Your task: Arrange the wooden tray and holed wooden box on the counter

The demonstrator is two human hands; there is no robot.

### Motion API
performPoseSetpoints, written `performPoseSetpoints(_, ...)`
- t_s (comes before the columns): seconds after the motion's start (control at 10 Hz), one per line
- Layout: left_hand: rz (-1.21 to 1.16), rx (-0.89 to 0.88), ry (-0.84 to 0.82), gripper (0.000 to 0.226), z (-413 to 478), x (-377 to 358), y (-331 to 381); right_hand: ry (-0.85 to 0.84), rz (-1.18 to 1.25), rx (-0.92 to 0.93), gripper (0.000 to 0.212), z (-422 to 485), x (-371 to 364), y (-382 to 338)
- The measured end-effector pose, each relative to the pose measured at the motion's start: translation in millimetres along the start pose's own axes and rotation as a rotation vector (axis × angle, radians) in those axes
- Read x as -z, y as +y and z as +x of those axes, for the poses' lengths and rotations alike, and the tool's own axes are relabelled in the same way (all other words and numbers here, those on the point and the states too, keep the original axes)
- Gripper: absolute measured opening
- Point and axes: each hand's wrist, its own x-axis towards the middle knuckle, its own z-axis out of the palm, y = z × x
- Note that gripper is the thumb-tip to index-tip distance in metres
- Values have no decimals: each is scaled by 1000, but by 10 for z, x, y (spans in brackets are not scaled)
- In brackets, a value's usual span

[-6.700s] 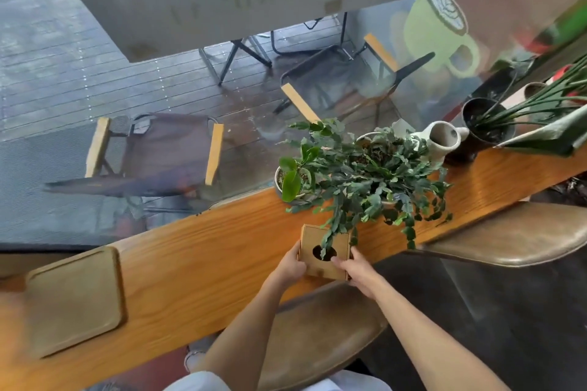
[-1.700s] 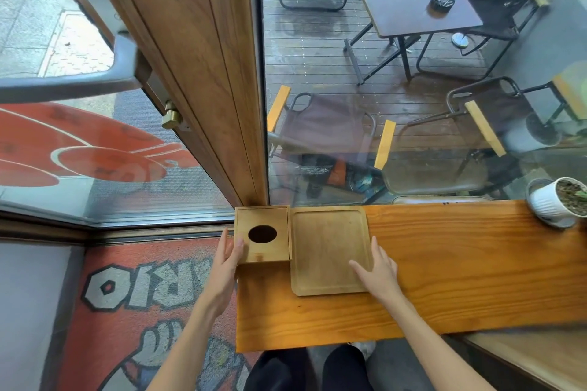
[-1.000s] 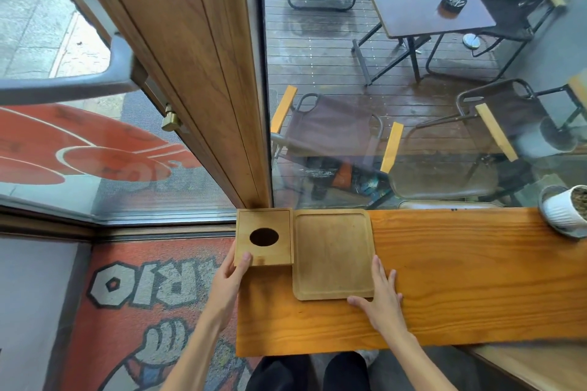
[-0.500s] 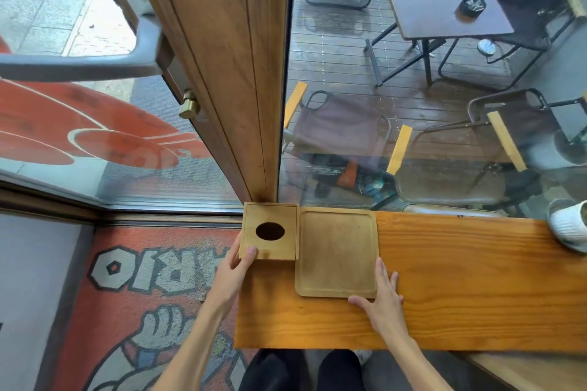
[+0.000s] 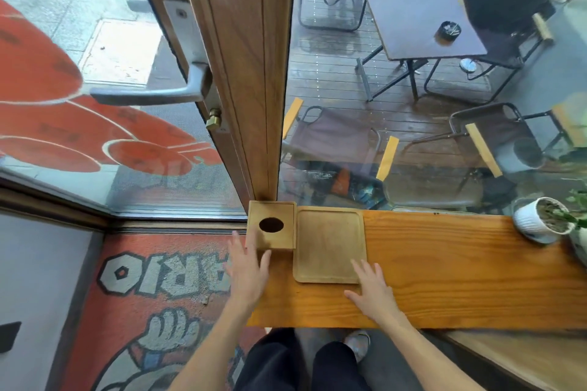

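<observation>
Head view. The surface [image 5: 460, 270] is an orange wooden plank that runs from the centre of the frame to the right edge, set against a window.

The box [image 5: 272, 230] sits at the far-left corner of the surface, its top face showing one dark oval hole. Its back edge is close to the wooden door frame [image 5: 244, 73]. The tray [image 5: 328, 244] lies flat immediately to the right of the box; their adjacent sides are touching or very nearly so. The back edges of both items line up along the window side of the surface.

The left hand [image 5: 246, 267] is open, fingers spread and extended, holding nothing. Its fingertips reach the near-left corner of the box; whether they press on it cannot be told. The palm overhangs the left end of the surface.

The right hand [image 5: 371, 287] is open and flat, fingers spread, holding nothing. Its fingertips overlap the near-right corner of the tray; the palm is over bare wood.

A white pot [image 5: 536, 224] with a plant stands at the far right of the surface, well apart from the tray. Dark trouser legs and one shoe show below the near edge.
</observation>
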Motion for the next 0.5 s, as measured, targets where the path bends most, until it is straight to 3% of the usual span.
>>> performPoseSetpoints(0.1,418,-93,-45,66,-209,-79,76,-44,-222,69,69,-178,-43,-132)
performPoseSetpoints(0.2,548,-115,-108,69,-314,-10,166,-87,-307,44,71,-260,-26,-221)
performPoseSetpoints(0.4,677,-124,-148,61,-450,383,437,-90,-252,64,68,-386,357,-495)
performPoseSetpoints(0.5,594,-137,-168,47,-580,573,611,-45,-191,100,50,-447,599,-553)
